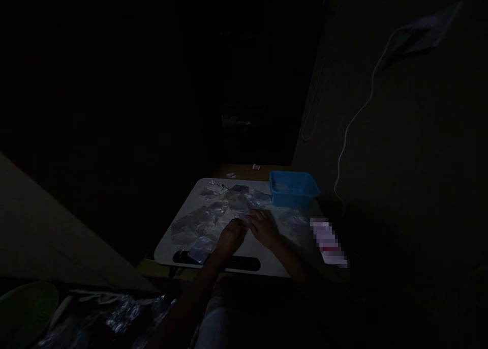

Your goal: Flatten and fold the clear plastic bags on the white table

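In the dim head view, my left hand [231, 237] is closed over the middle of a white tray table [267, 260], with its fingers bent around something too small and dark to make out. Close beside it on the right, my right hand [262, 227] has its fingers bent and pressed together near the left hand's fingertips; what they hold is hidden. Clear plastic bags [190, 226] lie spread on the table to the left of and beyond both hands. Another clear bag [293, 219] lies to the right of my right hand.
A blue basket [293, 200] stands at the table's back right corner. A lit phone [328, 242] lies at the right edge, below a white cable [346, 135]. Beyond the table is a small red-and-white item [255, 167]. Crinkled plastic [124, 313] and a green basin [28, 313] are at lower left.
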The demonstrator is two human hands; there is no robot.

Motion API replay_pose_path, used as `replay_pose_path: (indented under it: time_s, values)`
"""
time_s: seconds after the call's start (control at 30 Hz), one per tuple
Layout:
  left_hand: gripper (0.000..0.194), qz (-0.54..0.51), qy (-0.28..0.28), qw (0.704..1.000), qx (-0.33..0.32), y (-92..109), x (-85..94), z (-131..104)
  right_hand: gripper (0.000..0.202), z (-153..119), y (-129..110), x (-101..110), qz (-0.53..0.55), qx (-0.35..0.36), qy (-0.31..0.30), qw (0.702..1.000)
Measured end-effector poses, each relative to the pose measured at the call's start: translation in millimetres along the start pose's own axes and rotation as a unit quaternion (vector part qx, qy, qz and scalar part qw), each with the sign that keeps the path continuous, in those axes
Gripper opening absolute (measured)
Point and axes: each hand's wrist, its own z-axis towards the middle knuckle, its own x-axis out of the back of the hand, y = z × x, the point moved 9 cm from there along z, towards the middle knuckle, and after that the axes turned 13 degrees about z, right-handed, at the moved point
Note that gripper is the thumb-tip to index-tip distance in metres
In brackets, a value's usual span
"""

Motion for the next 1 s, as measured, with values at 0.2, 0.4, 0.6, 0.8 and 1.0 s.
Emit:
replay_pose_path:
  time_s: [0.2,0.4,0.6,0.8,1.0]
  values:
    - [0.039,-0.015,0.04,0.998,0.052,-5.3,16.7,0.2,0.021,3.1,7.0,12.9,0.089,-0.023,0.066,0.994]
    - [0.057,0.016,-0.012,0.999,0.048,-7.3,8.1,5.2,0.017,-17.4,-7.6,18.1,0.119,0.017,0.051,0.991]
    - [0.023,0.063,-0.048,0.997,-0.006,2.8,1.2,6.3,0.011,-43.3,-10.1,37.3,0.083,0.023,0.037,0.996]
    - [0.016,0.073,-0.04,0.996,-0.026,13.0,8.7,2.8,0.021,-63.2,24.5,46.7,0.059,-0.088,0.024,0.994]
    - [0.011,0.089,-0.044,0.99,-0.098,48.2,13.0,-7.4,0.029,-72.4,43.0,50.5,0.158,-0.171,0.062,0.971]
